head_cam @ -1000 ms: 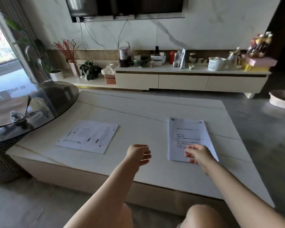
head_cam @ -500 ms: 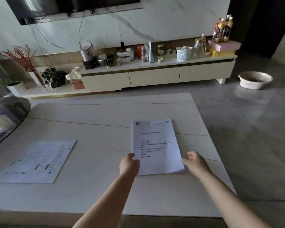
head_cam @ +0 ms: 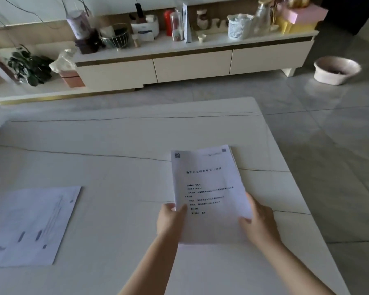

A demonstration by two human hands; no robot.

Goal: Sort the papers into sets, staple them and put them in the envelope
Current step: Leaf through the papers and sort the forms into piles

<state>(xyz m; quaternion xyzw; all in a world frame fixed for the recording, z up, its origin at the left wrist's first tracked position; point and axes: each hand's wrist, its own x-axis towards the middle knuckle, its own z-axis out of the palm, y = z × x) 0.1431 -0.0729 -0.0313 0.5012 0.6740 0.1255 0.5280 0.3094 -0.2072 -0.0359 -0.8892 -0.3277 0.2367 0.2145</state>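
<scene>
A stack of white printed papers (head_cam: pixel 207 179) is held at its near end above the marble table (head_cam: pixel 119 145), its far end still near the tabletop. My left hand (head_cam: pixel 170 220) grips the stack's lower left edge, thumb on top. My right hand (head_cam: pixel 258 224) grips its lower right corner. A second printed sheet (head_cam: pixel 30 224) lies flat on the table at the left. No stapler or envelope is in view.
The table's right edge (head_cam: pixel 294 188) drops to the grey tiled floor. Behind the table stands a low white cabinet (head_cam: pixel 192 64) crowded with jars, a white basket (head_cam: pixel 240 26) and a pink box (head_cam: pixel 303 12). A pale bowl (head_cam: pixel 337 70) sits on the floor at the right.
Both hands have closed on the right-hand stack and lifted its near end off the table. The view has swung right and down, closer to the papers.
</scene>
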